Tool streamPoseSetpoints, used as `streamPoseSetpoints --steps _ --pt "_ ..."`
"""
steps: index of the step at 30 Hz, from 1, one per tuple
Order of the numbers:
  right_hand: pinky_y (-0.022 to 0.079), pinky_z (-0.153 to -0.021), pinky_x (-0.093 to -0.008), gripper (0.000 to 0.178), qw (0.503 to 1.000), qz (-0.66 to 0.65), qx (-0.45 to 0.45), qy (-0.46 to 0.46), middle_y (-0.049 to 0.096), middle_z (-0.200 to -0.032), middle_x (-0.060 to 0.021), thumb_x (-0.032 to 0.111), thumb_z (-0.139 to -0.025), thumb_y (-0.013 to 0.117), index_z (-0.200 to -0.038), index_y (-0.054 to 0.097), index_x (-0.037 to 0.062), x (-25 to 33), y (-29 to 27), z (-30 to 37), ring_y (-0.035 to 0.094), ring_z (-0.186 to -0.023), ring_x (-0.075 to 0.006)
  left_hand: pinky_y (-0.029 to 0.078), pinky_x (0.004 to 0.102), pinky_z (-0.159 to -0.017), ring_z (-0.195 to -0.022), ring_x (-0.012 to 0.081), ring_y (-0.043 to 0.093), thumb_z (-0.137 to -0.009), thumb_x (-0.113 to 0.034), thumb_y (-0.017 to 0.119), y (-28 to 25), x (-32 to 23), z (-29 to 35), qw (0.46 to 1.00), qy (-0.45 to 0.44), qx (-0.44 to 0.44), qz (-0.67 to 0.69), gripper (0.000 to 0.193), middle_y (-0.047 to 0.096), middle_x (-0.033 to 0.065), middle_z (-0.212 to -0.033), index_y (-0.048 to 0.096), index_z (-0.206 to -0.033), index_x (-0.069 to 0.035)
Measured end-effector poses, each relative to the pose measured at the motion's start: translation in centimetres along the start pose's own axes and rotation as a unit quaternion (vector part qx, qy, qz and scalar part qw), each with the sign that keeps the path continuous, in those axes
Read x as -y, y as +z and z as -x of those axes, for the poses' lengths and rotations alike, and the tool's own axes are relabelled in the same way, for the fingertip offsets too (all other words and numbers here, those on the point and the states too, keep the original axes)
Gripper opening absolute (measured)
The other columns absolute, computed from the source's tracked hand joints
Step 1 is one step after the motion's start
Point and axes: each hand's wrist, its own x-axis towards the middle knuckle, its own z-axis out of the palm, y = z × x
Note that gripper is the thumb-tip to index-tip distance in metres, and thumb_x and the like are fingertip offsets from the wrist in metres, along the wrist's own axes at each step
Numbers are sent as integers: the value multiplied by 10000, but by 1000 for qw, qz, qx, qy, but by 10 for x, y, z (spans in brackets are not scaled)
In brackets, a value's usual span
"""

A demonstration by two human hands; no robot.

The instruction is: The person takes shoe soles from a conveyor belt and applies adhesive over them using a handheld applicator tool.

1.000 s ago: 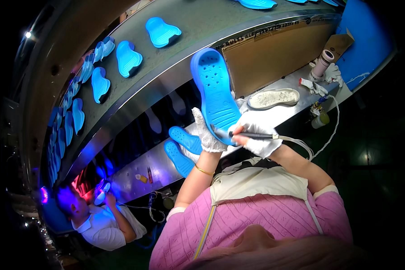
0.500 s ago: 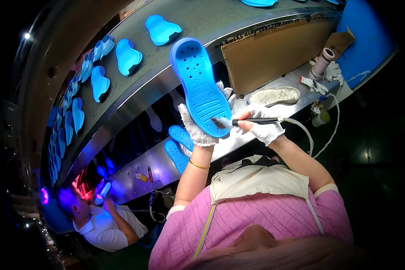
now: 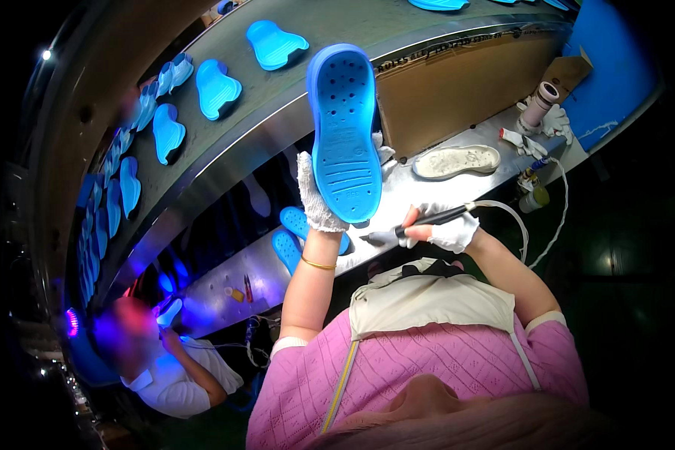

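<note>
A large blue shoe sole (image 3: 345, 142), pierced by small holes at its toe end and ridged toward the heel, is held up in front of me, toe end away. My left hand (image 3: 316, 201), in a white knit glove, grips it from beneath near the heel; fingers show at both edges, and the palm is hidden. In my right hand (image 3: 450, 227), whose glove leaves some fingertips bare, is a brush (image 3: 436, 217) with a black handle and a pale tube at its rear. Its bristles are below and apart from the sole's heel, over the bright bench.
Several blue soles (image 3: 217, 88) lie on the curved conveyor (image 3: 240, 127). Two more (image 3: 287, 251) rest on the metal bench (image 3: 214, 300) by my left forearm. A whitish sole (image 3: 455, 161), a cardboard sheet (image 3: 457, 97) and a pink cylinder (image 3: 538, 105) stand rightward. A co-worker (image 3: 176, 371) sits at left.
The brush has come off the sole's heel and dropped toward me. My left hand has lifted the sole slightly away and turned it straighter.
</note>
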Motion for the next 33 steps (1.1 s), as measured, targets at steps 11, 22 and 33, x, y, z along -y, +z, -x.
streamPoseSetpoints --steps 11,22,33 --pt "508 -803 -354 195 922 243 -26 -301 672 -930 -97 -40 -689 724 -831 647 68 2 5 -29 643 -873 -253 452 510 -1029 -1247 436 490 -951 -584 399 6 -13 -16 992 -120 -16 -26 791 422 292 -1401 300 -1457 16" --pt "530 -770 -307 171 976 168 47 -133 688 -890 -90 1 -706 746 -851 673 51 31 -11 -32 657 -854 -191 597 306 -650 -725 205 693 -914 -382 643 8 -23 -20 933 -148 -214 -247 404 706 140 -895 665 -1025 6" --pt "528 -809 -316 129 958 267 77 -76 699 -941 -76 21 -722 725 -838 700 72 51 -28 -31 664 -902 -207 569 299 -756 -891 174 668 -942 -364 613 21 -23 -18 904 -239 -158 -317 403 679 90 -1072 624 -1202 -57"
